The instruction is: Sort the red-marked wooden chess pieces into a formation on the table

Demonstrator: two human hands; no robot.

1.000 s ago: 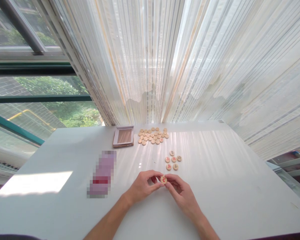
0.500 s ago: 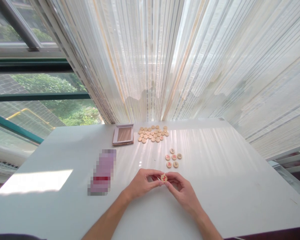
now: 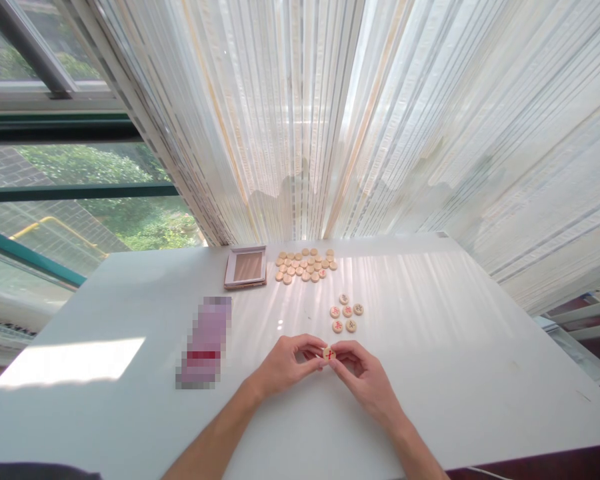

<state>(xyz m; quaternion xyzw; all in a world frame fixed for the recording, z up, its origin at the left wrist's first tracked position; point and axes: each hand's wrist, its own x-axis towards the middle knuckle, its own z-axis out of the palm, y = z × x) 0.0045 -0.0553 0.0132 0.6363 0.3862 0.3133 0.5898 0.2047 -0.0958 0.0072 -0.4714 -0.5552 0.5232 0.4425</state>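
Note:
Between my two hands is a round wooden Chinese chess piece (image 3: pixel 329 354) with a red character, its face turned toward me. My left hand (image 3: pixel 290 362) pinches its left edge with thumb and fingers. From the right, the fingertips of my right hand (image 3: pixel 357 368) grip the same piece. Just beyond the hands lies a small group of face-up chess pieces, among them a red-marked piece (image 3: pixel 337 327) and a black-marked piece (image 3: pixel 351 326). Farther back is a cluster of many pale pieces (image 3: pixel 299 271), mostly without visible marks; one piece (image 3: pixel 323 273) there shows red.
An open shallow box (image 3: pixel 227 268) stands left of the far cluster. A blurred purple object (image 3: pixel 207 340) lies on the white table (image 3: pixel 440 373) to the left. Striped curtains (image 3: pixel 290 120) hang behind the table's far edge, with a window (image 3: pixel 80 167) at the left.
The held piece has turned slightly in my fingers, its red mark now at a different angle. Both hands stay nearly in place, and the view has shifted a little.

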